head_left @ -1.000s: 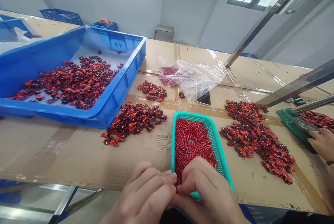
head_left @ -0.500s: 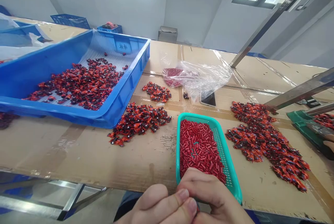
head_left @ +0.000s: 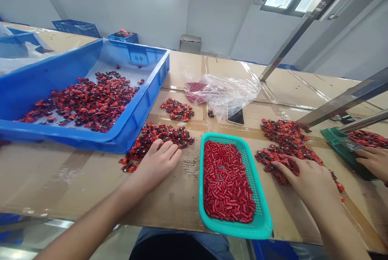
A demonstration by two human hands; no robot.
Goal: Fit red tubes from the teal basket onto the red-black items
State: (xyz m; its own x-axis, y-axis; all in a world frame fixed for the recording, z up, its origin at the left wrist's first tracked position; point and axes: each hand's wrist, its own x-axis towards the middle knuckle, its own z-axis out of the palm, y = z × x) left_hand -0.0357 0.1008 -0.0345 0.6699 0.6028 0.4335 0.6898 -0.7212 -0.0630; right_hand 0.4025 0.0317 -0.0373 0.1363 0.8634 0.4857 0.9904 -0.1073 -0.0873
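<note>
My left hand [head_left: 162, 159] lies palm down at the near edge of a pile of small red-and-black parts [head_left: 138, 153], its fingers slightly apart with the tips on the pile. What lies under that palm is hidden. Over on the right, my right hand [head_left: 312, 179] reaches into a larger pile of similar red-and-black parts [head_left: 285, 131]. Its thumb and forefinger are apart among the parts, and the other fingers are partly hidden. Between my hands stands a green plastic basket [head_left: 265, 223] holding many short red tubes [head_left: 227, 187].
A large blue crate [head_left: 121, 141] with more parts stands on the left. Behind the basket lie a clear plastic bag [head_left: 236, 90], a phone [head_left: 235, 116] and a smaller pile [head_left: 177, 109]. At right are metal posts [head_left: 348, 100], a green fixture [head_left: 339, 143] and another person's hand [head_left: 374, 161].
My hands were together over the basket's near end. They have parted, the left to the left pile and the right to the right pile. Another person's hand shows more fully.
</note>
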